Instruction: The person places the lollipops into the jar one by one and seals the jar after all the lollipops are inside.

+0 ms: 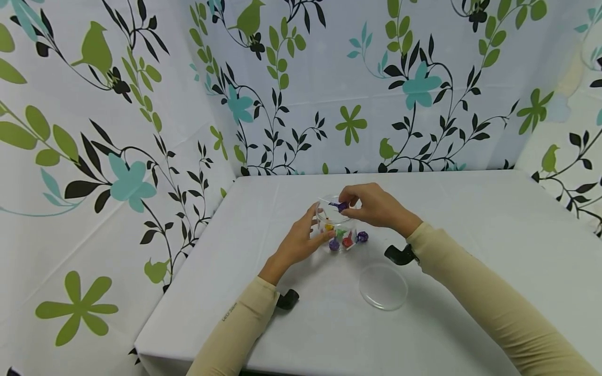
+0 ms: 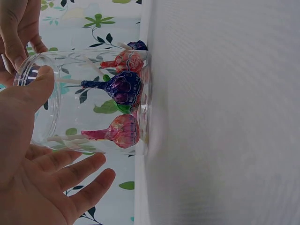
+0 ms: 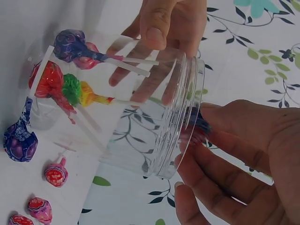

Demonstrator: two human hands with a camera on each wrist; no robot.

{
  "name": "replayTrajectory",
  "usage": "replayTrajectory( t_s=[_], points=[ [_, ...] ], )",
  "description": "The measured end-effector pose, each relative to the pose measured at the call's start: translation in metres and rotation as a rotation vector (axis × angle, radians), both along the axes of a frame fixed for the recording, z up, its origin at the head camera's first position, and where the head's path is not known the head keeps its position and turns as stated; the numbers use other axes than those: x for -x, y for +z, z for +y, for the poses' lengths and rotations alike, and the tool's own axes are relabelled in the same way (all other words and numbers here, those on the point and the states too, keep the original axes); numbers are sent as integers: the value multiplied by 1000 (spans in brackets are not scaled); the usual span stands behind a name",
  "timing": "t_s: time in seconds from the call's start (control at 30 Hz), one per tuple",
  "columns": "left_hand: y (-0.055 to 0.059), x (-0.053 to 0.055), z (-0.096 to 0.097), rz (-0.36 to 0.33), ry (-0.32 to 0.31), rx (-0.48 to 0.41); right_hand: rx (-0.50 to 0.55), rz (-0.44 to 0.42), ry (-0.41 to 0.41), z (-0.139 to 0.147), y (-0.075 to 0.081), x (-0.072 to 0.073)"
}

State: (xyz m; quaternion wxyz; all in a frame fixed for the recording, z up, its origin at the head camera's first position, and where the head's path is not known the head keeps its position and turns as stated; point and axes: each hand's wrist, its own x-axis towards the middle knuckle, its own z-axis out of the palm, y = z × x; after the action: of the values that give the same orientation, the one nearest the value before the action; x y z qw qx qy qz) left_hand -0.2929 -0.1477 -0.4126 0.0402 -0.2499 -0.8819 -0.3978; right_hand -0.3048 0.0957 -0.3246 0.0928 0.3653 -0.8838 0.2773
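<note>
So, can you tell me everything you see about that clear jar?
The jar is a see-through, straight-sided cylinder with rings around its neck; whether it is glass or plastic, I cannot tell. It stands upright on the white table, with no lid on. Inside, lollipops in purple, red, green, yellow and pink wrappers sit near its base. The left hand holds it between thumb and fingers, while the right hand pinches a purple-wrapped lollipop at its open mouth.
</note>
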Motion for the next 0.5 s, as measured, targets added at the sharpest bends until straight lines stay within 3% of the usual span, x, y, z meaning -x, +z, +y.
replayTrajectory(
  t_s=[0.5],
  points=[
    [0, 0, 0, 18, -8, 10, 65, 20, -14, 20, -4, 1]
  ],
)
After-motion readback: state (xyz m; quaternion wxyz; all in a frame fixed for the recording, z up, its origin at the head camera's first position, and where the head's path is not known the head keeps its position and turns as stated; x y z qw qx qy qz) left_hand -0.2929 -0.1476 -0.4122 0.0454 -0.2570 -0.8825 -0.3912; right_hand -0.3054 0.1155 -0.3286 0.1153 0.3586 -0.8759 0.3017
